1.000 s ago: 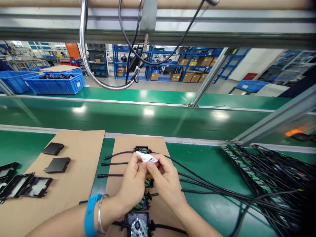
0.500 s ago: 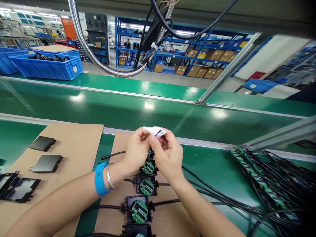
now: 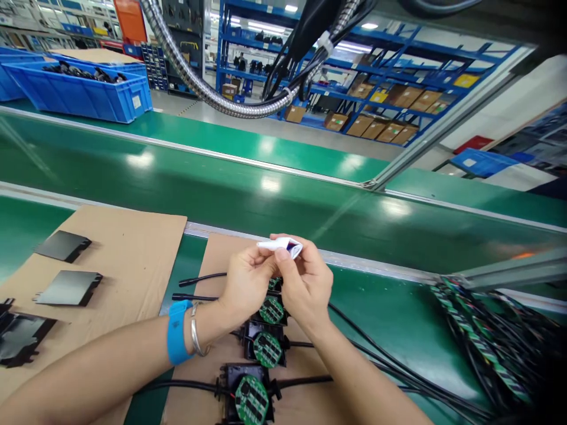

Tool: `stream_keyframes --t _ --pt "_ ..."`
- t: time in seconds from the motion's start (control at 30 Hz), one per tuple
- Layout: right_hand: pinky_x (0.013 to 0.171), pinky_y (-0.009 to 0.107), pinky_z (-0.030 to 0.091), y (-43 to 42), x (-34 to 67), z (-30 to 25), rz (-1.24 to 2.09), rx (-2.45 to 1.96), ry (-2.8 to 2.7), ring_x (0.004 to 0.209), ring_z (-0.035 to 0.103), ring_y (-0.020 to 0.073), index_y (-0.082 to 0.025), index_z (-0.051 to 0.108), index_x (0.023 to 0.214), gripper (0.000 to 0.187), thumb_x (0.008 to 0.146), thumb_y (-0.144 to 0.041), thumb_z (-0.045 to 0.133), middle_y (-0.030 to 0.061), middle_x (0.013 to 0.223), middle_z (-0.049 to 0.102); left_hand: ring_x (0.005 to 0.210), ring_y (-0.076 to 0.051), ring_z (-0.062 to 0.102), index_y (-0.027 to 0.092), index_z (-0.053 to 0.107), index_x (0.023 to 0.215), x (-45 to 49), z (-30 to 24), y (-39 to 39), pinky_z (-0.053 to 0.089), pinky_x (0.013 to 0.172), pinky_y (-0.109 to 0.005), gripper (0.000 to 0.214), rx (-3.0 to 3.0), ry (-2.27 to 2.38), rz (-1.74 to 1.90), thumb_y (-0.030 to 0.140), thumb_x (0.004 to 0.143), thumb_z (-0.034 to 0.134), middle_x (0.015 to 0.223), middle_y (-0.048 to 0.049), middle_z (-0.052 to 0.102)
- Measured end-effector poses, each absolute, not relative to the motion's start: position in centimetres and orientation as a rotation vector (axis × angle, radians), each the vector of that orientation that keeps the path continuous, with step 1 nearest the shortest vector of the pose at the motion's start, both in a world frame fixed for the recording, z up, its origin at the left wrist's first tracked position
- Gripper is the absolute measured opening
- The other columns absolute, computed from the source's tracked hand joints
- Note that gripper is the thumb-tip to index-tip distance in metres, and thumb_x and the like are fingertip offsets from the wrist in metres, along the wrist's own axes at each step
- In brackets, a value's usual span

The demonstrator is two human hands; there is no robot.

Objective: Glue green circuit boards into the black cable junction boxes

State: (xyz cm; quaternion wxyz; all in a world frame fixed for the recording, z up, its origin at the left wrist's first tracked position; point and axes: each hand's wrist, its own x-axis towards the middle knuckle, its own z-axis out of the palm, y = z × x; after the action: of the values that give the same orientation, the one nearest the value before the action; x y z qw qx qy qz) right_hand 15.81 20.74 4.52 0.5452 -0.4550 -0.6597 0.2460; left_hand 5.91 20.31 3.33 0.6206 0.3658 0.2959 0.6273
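Observation:
Between my two hands is a small white folded piece (image 3: 280, 243), cloth or paper, with dark blue and a trace of red showing inside its open fold. My left hand (image 3: 248, 284) pinches its left end with fingers closed. On the other end, the thumb and fingers of my right hand (image 3: 308, 282) are closed too. Just below the hands runs a row of black housings with round green circuit boards, such as this circuit board (image 3: 267, 349) and a nearer circuit board (image 3: 251, 400). My hands partly cover the farthest ones.
Flat dark covers (image 3: 68, 288) and a black open housing (image 3: 26, 337) lie on the left cardboard sheet (image 3: 137, 248). Black cables (image 3: 398, 369) run right toward a heap of wired boards (image 3: 482, 336). A metal conduit (image 3: 221, 106) hangs ahead; a blue bin (image 3: 84, 91) stands far left.
The white piece has turned, and its fold now gapes wider toward the right, showing the coloured inside. Both hands keep their pinch. The camera view has shifted slightly.

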Motion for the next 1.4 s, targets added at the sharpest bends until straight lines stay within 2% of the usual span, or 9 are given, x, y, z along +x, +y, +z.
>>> stream_keyframes --t 0.1,0.17,0.3,0.4,0.53,0.73,0.9,1.1,1.4 --pt "0.064 0.028 0.046 21.4 17.4 4.9 0.398 -1.202 -1.748 0.068 0.058 0.0152 -0.020 0.057 0.095 0.015 0.094 -0.034 0.050 0.0010 0.077 0.063 0.080 -0.020 0.069 0.011 0.069 0.102 4.9 2.7 18.4 0.056 0.079 -0.036 0.030 0.918 0.734 1.203 0.035 0.086 0.063 0.092 -0.0102 0.073" --pt "0.060 0.027 0.043 22.1 18.9 5.3 0.293 -1.225 -1.949 0.062 0.054 0.0145 -0.019 0.055 0.093 0.015 0.094 -0.033 0.048 0.0005 0.072 0.059 0.084 -0.020 0.068 0.014 0.069 0.103 3.5 2.3 16.7 0.055 0.080 -0.034 0.024 1.163 0.842 0.995 0.028 0.089 0.057 0.096 -0.0090 0.072" --pt "0.063 0.028 0.043 23.5 21.3 5.8 0.284 -1.064 -2.468 0.068 0.054 0.0158 -0.018 0.053 0.094 0.015 0.096 -0.029 0.044 0.0044 0.080 0.058 0.094 -0.018 0.064 0.020 0.071 0.099 0.9 1.8 13.9 0.051 0.087 -0.031 0.024 1.888 0.892 0.741 0.014 0.088 0.050 0.104 -0.0041 0.070" --pt "0.071 0.030 0.045 24.6 21.7 5.6 0.295 -0.918 -2.744 0.079 0.056 0.0178 -0.016 0.054 0.098 0.015 0.097 -0.025 0.041 0.0077 0.089 0.059 0.099 -0.021 0.060 0.021 0.068 0.106 0.2 1.5 13.2 0.050 0.090 -0.035 0.027 2.160 0.952 0.681 0.016 0.089 0.047 0.113 -0.0046 0.067" --pt "0.072 0.033 0.046 26.0 21.2 5.0 0.079 -0.783 -2.985 0.081 0.056 0.0213 -0.014 0.056 0.099 0.018 0.096 -0.022 0.040 0.0098 0.089 0.059 0.113 -0.026 0.053 0.018 0.060 0.120 0.3 1.0 13.4 0.045 0.099 -0.042 0.032 2.355 1.045 0.585 0.019 0.092 0.044 0.130 -0.0079 0.058" --pt "0.074 0.032 0.047 27.1 20.3 5.1 -0.031 -0.658 -3.149 0.083 0.056 0.0214 -0.013 0.058 0.096 0.016 0.094 -0.019 0.043 0.0099 0.089 0.059 0.122 -0.031 0.045 0.016 0.050 0.132 0.2 0.5 14.0 0.041 0.100 -0.047 0.040 2.472 1.118 0.435 0.028 0.094 0.048 0.145 -0.0121 0.044" --pt "0.072 0.032 0.047 27.1 19.5 5.6 0.024 -0.589 -3.195 0.081 0.055 0.0207 -0.012 0.059 0.094 0.014 0.092 -0.017 0.047 0.0096 0.088 0.058 0.121 -0.032 0.045 0.017 0.049 0.132 0.1 0.2 14.1 0.041 0.099 -0.049 0.041 2.450 1.115 0.407 0.034 0.095 0.047 0.146 -0.0123 0.042" --pt "0.070 0.031 0.047 27.2 19.5 5.9 -0.022 -0.599 -3.223 0.079 0.055 0.0204 -0.012 0.060 0.094 0.013 0.091 -0.018 0.048 0.0093 0.089 0.057 0.122 -0.032 0.044 0.018 0.048 0.132 0.0 0.3 14.1 0.039 0.099 -0.049 0.040 2.406 1.108 0.385 0.032 0.094 0.048 0.145 -0.0123 0.042" --pt "0.068 0.029 0.045 27.1 19.4 6.1 -0.033 -0.591 -3.241 0.078 0.054 0.0195 -0.014 0.059 0.090 0.011 0.089 -0.017 0.048 0.0083 0.088 0.058 0.123 -0.030 0.043 0.018 0.044 0.138 -0.1 0.0 14.2 0.036 0.100 -0.044 0.044 2.424 1.105 0.406 0.033 0.096 0.046 0.150 -0.0078 0.039"
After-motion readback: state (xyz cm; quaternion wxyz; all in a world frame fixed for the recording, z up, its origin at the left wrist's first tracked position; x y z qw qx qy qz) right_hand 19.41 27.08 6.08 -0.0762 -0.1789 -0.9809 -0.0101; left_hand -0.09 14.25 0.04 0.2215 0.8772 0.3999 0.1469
